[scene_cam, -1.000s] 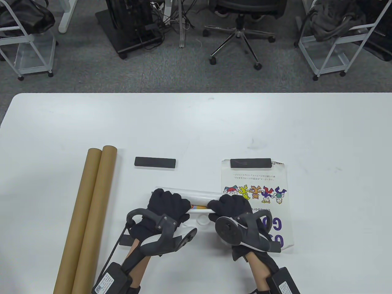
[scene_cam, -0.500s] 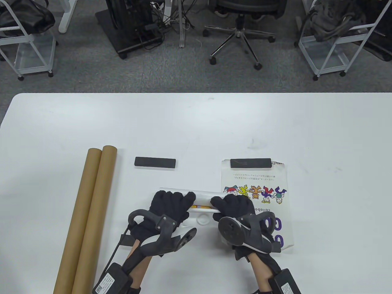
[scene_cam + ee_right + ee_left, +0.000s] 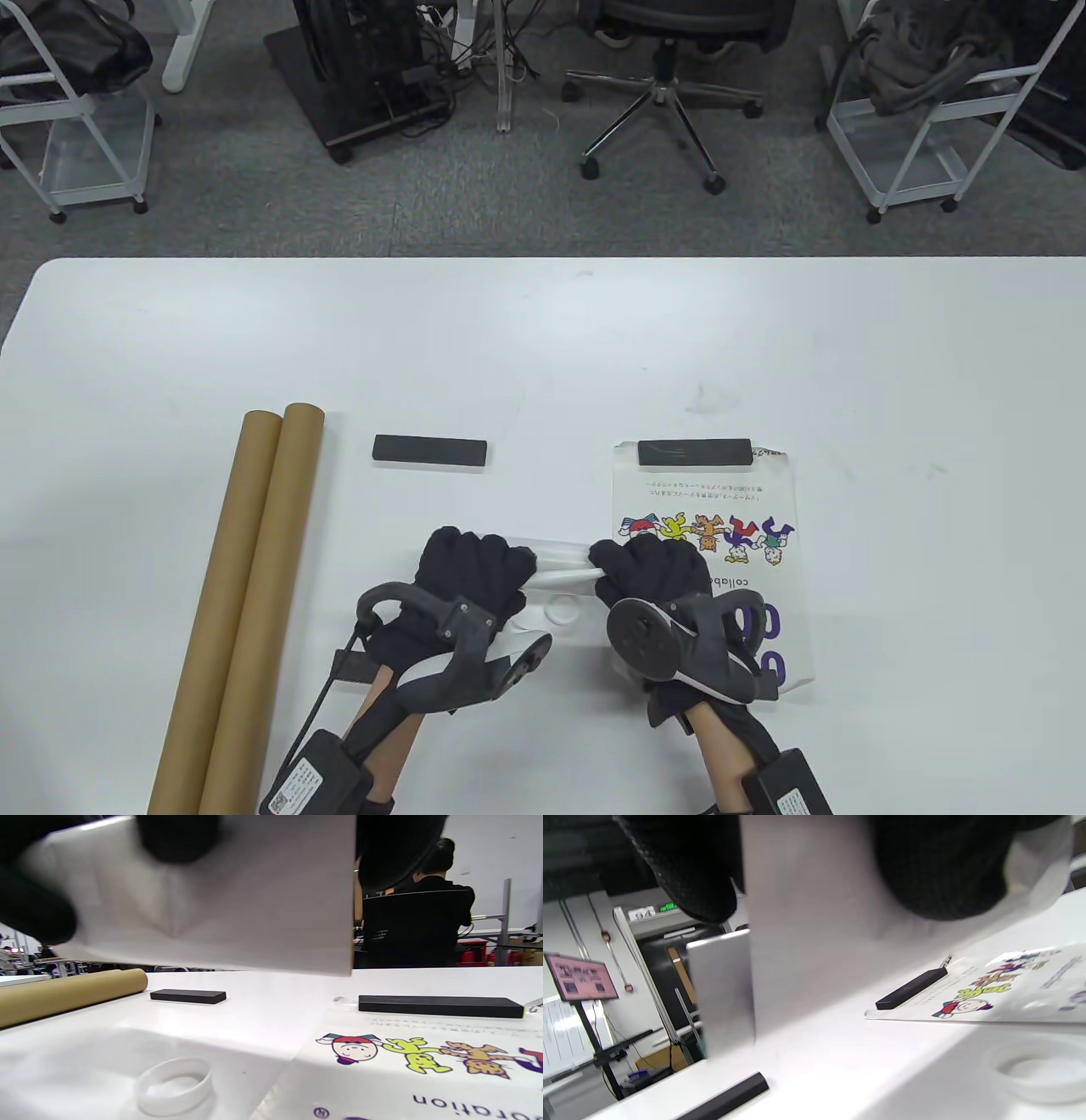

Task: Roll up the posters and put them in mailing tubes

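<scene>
Left hand and right hand are each gripping one end of the rolled poster, fingers curled round it, just above the white table. Second poster is lying flat beside the right hand, a black bar weighting its far edge. Two cardboard mailing tubes are lying together at left.

Around the white table

We see the white table on a grey carpet, with a black office chair on a star base beyond its far edge. White wire carts stand at the far left and far right, and a black stand with tangled cables sits behind. In the right wrist view a person in black sits with their back turned.
</scene>
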Tool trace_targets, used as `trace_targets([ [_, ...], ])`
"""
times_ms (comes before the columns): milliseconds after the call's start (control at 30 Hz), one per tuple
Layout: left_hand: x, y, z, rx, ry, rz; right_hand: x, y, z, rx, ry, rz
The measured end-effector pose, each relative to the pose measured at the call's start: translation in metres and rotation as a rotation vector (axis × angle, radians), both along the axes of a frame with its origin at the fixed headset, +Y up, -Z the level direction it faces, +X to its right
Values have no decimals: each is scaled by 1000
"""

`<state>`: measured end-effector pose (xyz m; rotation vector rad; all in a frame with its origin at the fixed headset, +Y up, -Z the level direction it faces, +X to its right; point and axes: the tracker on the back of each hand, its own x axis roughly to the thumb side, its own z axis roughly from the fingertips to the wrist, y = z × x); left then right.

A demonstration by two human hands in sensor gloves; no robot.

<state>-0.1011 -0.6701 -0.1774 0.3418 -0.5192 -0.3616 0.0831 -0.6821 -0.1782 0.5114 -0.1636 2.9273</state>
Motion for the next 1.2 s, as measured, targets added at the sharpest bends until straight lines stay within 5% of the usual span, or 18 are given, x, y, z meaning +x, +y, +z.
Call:
trace_targets([
  [700,-1,0,-2,-179,56,67,1,-3,0,16,-32,25],
  [1200,-9,-3,-5,-140,37,97,9,-5,-2,4,-32,-24],
])
